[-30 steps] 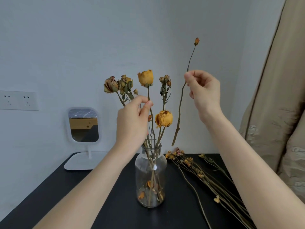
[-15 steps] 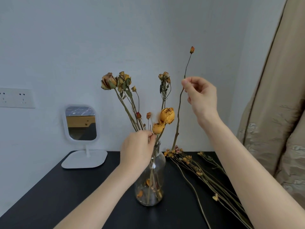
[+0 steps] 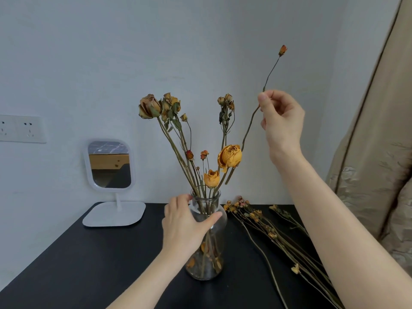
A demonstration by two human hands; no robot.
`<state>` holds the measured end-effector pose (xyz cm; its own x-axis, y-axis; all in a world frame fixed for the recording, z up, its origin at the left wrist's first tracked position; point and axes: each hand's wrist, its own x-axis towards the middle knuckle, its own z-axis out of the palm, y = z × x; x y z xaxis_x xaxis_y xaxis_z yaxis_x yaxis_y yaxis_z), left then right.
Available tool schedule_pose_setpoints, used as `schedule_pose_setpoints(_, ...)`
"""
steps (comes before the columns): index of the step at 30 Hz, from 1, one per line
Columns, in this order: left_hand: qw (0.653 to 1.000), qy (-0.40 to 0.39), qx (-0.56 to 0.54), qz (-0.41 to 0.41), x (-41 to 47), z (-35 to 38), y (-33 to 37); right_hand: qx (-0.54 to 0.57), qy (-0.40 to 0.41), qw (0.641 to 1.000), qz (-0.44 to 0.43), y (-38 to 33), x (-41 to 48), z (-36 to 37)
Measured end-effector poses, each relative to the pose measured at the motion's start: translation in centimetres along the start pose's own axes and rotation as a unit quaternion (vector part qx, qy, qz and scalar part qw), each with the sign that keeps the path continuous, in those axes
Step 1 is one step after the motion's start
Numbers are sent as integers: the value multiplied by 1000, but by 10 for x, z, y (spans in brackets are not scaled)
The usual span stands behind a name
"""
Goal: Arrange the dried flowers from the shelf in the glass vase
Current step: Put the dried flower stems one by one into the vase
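1. Grips the glass vase (image 3: 207,269) with the left hand (image 3: 185,228): thumb laid across the front of the shoulder, fingers curled round the far side of the neck.
2. Pinches a single dried stem (image 3: 250,127) between thumb and forefinger of the right hand (image 3: 283,121), raised high and to the right of the vase, the other fingers loosely curled and holding nothing else.
3. Holds that stem tilted, with its small orange bud (image 3: 283,50) up and to the right of the hand. Has its lower end running down-left behind the large yellow bloom (image 3: 230,156) and ending above the vase's mouth, outside the glass.
4. Has the vase upright on the black table (image 3: 89,264), well in from the edges.
5. Has several flowers already standing in the vase: a small yellow bloom (image 3: 211,178) just over the rim, the large one above it, a faded rose (image 3: 149,107) on a long stem leaning left, and thin stems with tiny buds between.
6. Has more loose stems (image 3: 267,230) lying flat on the table just right of the vase, heads toward the wall, stalks fanning to the near right.
7. Faces a pale wall, with a white stand mirror (image 3: 110,163) at the table's back left, a socket plate (image 3: 22,129) on the wall farther left, and a beige curtain (image 3: 379,152) on the right.
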<state>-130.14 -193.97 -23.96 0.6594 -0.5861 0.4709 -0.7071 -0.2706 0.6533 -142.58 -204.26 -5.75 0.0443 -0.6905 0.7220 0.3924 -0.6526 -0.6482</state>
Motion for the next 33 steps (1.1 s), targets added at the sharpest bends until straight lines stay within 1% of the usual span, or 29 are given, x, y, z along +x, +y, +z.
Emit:
schedule_pose_setpoints(4, 999, 30, 21, -16, 12, 9, 9, 18, -4, 1000, 5, 1, 0, 7)
schedule_pose_setpoints(8, 999, 25, -20, -3, 16, 7, 7, 33, -15, 999, 10, 4, -1, 13)
schedule_pose_setpoints(14, 992, -42, -115, 2, 23, -3, -4, 55, -42, 997, 34, 14, -13, 26)
schedule_pose_setpoints(18, 983, -85, -161, 6, 26, -5, -10, 28, -69, 996, 47, 23, -22, 32)
schedule_pose_setpoints(23, 973, -128, -190, -22, 30, -5, -15, -22, -110, 992, 51, 35, -31, 37)
schedule_pose_setpoints(25, 975, -124, -181, -26, 29, -2, -14, -54, -128, 989, 42, 39, -35, 38)
schedule_pose_setpoints(30, 986, -52, -157, -17, 27, 2, -8, -121, -155, 980, 7, 42, -43, 36)
schedule_pose_setpoints(33, 984, -52, -172, -8, 30, 1, -10, -156, -169, 973, -4, 42, -47, 35)
